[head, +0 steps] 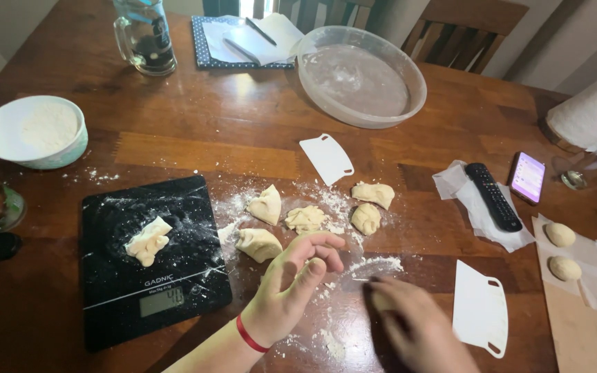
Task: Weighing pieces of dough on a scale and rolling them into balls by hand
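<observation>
The left hand's (291,287) grip is loose, fingers curled and cupped above the floured brown wooden tabletop (195,135), holding nothing that can be seen. The right hand (416,324) is blurred, lying flat with the palm down over a small pale lump of dough (383,301); whether its grip closes on the lump cannot be told.

Just beyond the hands lie five torn cream dough pieces (305,219) in scattered flour. To the left a black digital kitchen scale (174,276) carries another dough piece (148,240). A white plastic scraper (479,309) lies just right of the right hand, a second white scraper (326,159) farther back. Two rounded dough balls (561,235) rest on white paper at the right edge. Around stand a white bowl of flour (32,131), a clear round plastic tub (361,76), a black remote control (493,197) and a smartphone (527,177).
</observation>
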